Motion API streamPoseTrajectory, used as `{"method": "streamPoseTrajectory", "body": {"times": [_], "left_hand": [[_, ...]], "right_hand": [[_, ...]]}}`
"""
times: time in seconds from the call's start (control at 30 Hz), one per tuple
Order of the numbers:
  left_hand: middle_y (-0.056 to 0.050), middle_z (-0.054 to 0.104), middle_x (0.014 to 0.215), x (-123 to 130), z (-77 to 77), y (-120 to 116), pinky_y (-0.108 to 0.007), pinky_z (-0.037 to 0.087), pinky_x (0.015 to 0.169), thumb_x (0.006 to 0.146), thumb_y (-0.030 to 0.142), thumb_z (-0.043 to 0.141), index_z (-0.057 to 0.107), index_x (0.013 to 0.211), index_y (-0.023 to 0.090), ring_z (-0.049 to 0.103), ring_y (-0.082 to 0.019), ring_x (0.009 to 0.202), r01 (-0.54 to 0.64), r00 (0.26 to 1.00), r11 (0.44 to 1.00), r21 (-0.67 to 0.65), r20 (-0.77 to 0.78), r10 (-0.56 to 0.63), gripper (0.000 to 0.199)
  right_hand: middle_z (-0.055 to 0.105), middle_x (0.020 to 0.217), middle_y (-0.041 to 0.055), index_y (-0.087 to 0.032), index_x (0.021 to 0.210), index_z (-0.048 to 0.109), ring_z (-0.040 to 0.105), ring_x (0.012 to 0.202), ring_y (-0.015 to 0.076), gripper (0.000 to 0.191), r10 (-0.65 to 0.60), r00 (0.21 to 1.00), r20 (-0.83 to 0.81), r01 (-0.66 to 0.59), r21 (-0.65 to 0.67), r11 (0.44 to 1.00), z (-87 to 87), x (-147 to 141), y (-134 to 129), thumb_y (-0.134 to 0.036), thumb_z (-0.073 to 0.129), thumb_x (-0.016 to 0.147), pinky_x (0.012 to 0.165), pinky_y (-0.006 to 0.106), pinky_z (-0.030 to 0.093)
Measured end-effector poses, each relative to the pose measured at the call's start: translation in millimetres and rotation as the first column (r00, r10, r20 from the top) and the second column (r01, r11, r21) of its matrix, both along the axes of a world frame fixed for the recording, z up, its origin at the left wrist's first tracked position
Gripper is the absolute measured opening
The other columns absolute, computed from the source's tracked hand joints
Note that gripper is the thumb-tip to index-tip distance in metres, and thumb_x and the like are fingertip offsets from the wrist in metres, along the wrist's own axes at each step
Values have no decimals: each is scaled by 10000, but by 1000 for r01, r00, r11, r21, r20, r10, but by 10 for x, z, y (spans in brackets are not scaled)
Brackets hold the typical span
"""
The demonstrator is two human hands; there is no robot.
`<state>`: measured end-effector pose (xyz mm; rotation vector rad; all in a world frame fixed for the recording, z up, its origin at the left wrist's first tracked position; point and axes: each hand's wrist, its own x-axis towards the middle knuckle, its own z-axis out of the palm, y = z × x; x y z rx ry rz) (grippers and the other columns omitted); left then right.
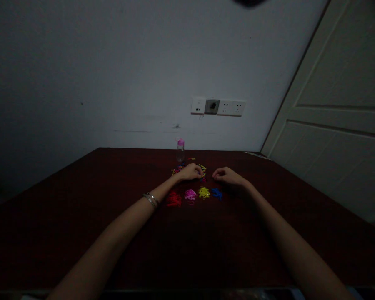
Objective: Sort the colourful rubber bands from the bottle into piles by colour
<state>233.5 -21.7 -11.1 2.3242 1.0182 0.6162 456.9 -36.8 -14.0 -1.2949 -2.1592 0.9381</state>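
Note:
My left hand (192, 171) reaches over a mixed pile of coloured rubber bands (176, 170), its fingers bent down and pinched together at the pile's right part. Whatever lies between those fingertips is too small to make out. To the right, my right hand (226, 175) rests low by the table with fingers curled together; its fingertips are dim, and anything in them is hidden. Nearer to me lie sorted heaps in a row: red bands (174, 198), pink bands (190, 194), yellow bands (203, 192) and blue bands (217, 193).
Behind the mixed pile stands a clear bottle (181, 153) with a pink cap. A single loose band (191, 158) lies beside it. The dark red table (187, 241) meets a pale wall with a row of sockets (218, 107). A white door (337, 108) is at the right.

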Motion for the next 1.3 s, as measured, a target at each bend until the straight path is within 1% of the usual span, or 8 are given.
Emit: {"method": "streamPoseTrajectory", "body": {"times": [0.2,0.33,0.53,0.67,0.8,0.93,1.07,1.3], "left_hand": [[10,549,587,-14,-16,33,-199,306,518,628,185,574,669,731,116,428,-82,543,-38,994,997,-64,103,45,156],[3,553,571,-48,125,-60,-198,302,506,614,176,590,669,700,105,418,-75,524,-4,991,989,-148,131,24,136],[13,546,555,-128,360,-324,-192,293,491,595,149,607,667,661,120,417,-66,513,181,981,951,-249,-24,-193,93],[23,525,521,-104,334,-441,-188,281,459,599,147,602,670,696,134,410,-65,478,183,970,932,-313,-96,-223,119],[22,539,544,-71,294,-459,-187,286,465,603,161,611,677,751,141,425,-68,488,181,971,941,-287,-98,-217,163],[0,573,599,-144,265,-355,-191,315,504,656,195,581,680,787,129,444,-73,523,116,993,970,-213,17,-115,177],[-14,575,609,-348,171,-156,-191,317,493,687,227,559,670,806,103,445,-76,520,-86,982,979,-186,153,115,205],[11,534,535,-805,74,43,-185,320,482,680,232,560,652,758,98,423,-64,478,-453,796,853,-259,312,518,180]], "right_hand": [[605,662,25,-120,801,627,515,584,113,221,7,1000,-8,-7,-5,1000,-21,-18,-5,-245,560,631,554,223,397],[595,644,21,-111,797,631,506,566,108,224,17,1000,-24,-17,12,1000,-15,-13,-12,-240,557,629,542,222,388],[595,657,26,-108,804,627,500,569,106,229,-8,1000,-4,8,18,1000,-15,-12,-5,-231,551,627,537,216,382],[605,666,22,-109,796,630,514,589,111,229,-10,1000,-1,10,32,999,-29,-21,7,-234,551,620,559,217,394],[610,680,20,-114,795,635,528,619,118,219,5,1000,24,-6,55,998,-34,-16,17,-222,548,626,586,217,408],[614,686,24,-121,815,641,532,615,121,219,0,999,53,-5,88,996,-36,-10,20,-232,549,650,569,216,406],[619,698,33,-123,833,654,539,627,128,226,-19,991,129,-4,178,984,-28,-46,-1,-241,542,676,579,227,404],[624,762,28,-169,964,645,552,668,131,274,42,977,208,-104,295,950,-5,-227,-112,-290,547,739,625,235,407]]}}
